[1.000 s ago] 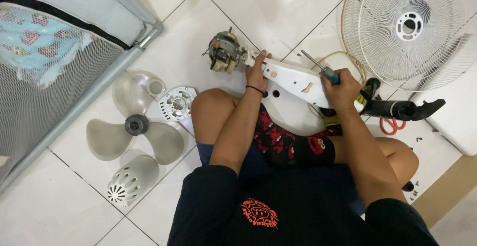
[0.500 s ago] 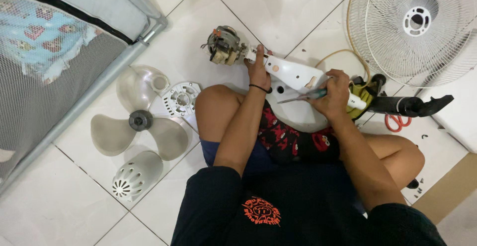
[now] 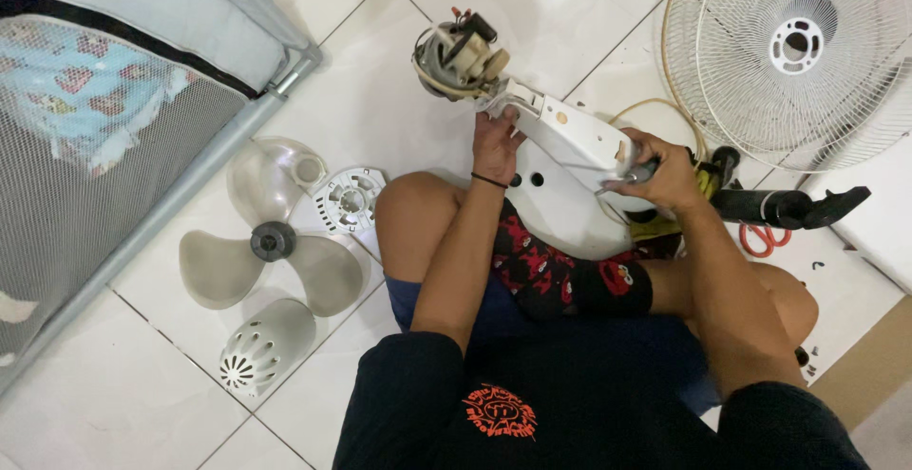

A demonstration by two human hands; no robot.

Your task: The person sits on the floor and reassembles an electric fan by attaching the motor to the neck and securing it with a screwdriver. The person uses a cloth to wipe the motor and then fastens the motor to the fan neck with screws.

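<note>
Both hands were on the white fan neck housing [image 3: 570, 138], held over the lap: left hand [image 3: 496, 142] gripped its upper end just below the exposed motor [image 3: 458, 52], right hand [image 3: 665, 176] was closed around a screwdriver [image 3: 635, 174] whose tip met the housing. Teardown looked well along: blade [image 3: 271, 242], vented motor cover [image 3: 266, 342] and wire guard [image 3: 793, 52] lay off on the floor. Motor was not yet separated from the housing.
</note>
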